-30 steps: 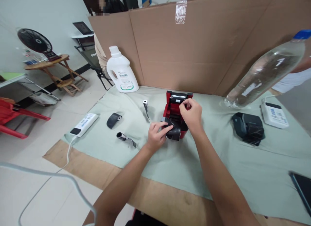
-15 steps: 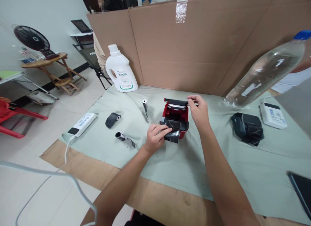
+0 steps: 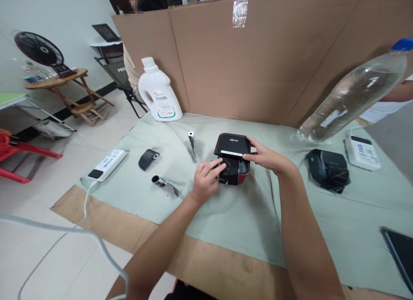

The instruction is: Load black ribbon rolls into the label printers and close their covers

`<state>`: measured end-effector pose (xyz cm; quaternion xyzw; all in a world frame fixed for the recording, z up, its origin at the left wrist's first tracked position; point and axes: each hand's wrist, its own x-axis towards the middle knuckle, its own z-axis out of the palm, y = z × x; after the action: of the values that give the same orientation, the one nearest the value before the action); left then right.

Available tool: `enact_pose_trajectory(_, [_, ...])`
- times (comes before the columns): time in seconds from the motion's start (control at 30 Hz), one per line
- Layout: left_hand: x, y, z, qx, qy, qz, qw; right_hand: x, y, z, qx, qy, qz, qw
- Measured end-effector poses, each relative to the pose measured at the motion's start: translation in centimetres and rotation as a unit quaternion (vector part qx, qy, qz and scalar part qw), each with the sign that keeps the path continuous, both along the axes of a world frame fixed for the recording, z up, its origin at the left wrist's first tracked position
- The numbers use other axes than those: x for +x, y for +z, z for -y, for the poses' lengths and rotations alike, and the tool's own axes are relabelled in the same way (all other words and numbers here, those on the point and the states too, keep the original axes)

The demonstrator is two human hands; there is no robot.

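Note:
A small red-and-black thermal printer stands on the cloth before me, its black lid lying down over the top. My right hand has the lid's right side between thumb and forefinger, the thumb at its front edge. A glossy black strip hangs out over the printer's front. My left hand reaches in from the left with fingers apart, their tips resting on the strip's left side; its thumb is hard to see. Left of the printer lie a thin roll, a dark tube-like roll and a black roll.
A white jug stands at the back left, before a cardboard wall. On the right are a leaning water bottle, a black device, a white power bank and a dark tablet. Another white power bank with a cable lies left.
The printer's lid was raised and has swung down toward me, covering the red inside. My right hand moved from the lid's far corner to its front right. My left hand stayed near the strip.

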<state>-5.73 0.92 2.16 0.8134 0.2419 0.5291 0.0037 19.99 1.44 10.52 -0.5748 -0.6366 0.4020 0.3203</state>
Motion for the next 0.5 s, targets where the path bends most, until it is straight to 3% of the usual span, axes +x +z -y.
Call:
enact_pose_trajectory(0.2, [0.0,-0.1,-0.9,-0.114,0.012,-0.022,0.993,-0.8,1.6,0.7,-0.094,-0.026,0.016,0.995])
enact_pose_trajectory(0.5, [0.2,0.8,-1.2,-0.151,0.042,-0.045,0.987,-1.4,1.2,0.9,-0.130,-0.038,-0.004,0.991])
